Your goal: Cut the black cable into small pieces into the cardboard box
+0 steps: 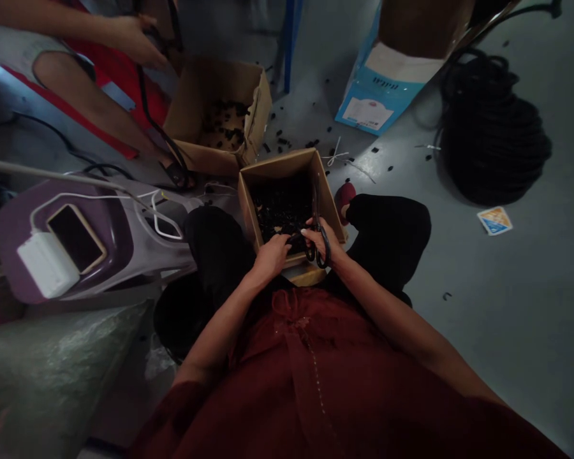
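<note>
My left hand [272,256] is closed, its fingers pinching a short dark end by the near side of an open cardboard box [250,213]. Close beside it, my right hand [330,241] is closed around a glossy black strip [316,191], which runs up along the box's right wall and bends into loops below the fingers. Whether the dark end belongs to the same strip is hard to make out. Inside the box lie many small black pieces [280,204]. Both hands are over its near edge, between my knees.
Another cardboard box [215,153] with black bits stands beyond. A co-worker's hand [132,41] holds a black cord [146,102]. A purple stool [119,223] carries a phone [76,238] and white power bank [48,264]. A blue carton [377,95] and black coil [497,140] are rightward.
</note>
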A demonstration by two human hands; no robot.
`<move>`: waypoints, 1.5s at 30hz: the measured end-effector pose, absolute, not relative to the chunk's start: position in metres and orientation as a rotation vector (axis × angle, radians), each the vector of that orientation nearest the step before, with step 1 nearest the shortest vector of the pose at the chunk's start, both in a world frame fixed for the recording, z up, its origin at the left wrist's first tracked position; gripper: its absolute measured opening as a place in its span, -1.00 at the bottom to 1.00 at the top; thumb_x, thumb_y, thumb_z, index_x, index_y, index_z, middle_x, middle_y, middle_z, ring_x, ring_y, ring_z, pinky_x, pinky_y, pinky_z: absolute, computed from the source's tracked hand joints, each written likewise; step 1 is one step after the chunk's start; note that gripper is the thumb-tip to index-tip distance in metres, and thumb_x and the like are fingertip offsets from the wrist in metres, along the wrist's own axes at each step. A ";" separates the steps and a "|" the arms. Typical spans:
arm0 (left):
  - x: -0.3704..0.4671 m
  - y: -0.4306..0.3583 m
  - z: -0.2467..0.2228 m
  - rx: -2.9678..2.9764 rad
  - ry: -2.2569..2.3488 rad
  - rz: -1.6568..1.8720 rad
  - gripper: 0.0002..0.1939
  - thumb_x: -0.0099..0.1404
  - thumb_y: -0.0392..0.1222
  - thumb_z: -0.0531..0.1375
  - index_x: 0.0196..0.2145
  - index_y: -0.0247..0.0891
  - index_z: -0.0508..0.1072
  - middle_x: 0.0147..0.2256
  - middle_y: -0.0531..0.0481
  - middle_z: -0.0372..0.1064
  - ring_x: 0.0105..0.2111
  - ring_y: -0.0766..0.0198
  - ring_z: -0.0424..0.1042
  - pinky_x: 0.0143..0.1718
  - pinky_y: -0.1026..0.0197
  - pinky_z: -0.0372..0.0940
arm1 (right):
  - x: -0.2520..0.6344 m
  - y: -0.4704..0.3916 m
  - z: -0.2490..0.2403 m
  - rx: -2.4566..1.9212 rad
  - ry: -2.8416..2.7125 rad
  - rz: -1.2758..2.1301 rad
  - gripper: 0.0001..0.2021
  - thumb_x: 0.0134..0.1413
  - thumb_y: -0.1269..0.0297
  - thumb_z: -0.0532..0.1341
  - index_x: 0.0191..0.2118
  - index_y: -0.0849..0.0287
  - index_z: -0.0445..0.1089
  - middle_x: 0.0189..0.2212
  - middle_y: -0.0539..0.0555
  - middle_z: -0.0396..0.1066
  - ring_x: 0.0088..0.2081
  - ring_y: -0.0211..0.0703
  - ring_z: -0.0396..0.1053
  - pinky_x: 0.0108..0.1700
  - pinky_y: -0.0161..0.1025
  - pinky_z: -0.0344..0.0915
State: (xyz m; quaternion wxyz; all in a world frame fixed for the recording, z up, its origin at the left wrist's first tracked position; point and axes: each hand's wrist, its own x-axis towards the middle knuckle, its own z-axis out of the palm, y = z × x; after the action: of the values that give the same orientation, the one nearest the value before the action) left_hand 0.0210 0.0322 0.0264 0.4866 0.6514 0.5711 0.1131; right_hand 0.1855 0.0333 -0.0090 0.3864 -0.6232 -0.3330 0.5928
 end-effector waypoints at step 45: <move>-0.007 0.045 0.011 1.183 1.316 0.542 -0.55 0.12 0.01 0.16 -0.10 -0.32 0.47 -0.40 0.01 0.40 -0.56 0.46 0.18 -0.52 0.35 0.10 | 0.187 -0.017 0.005 -1.767 -1.581 1.688 -0.54 0.02 -0.04 0.11 -0.05 0.18 0.17 -0.32 0.07 0.37 -0.34 -0.15 0.32 -0.29 -0.22 0.25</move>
State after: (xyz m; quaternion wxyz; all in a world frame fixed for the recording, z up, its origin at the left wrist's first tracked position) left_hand -0.0067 0.0447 0.0115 0.6014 0.5108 0.5681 0.2339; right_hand 0.1869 -0.0172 0.0049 0.1151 -0.6031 -0.5395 0.5762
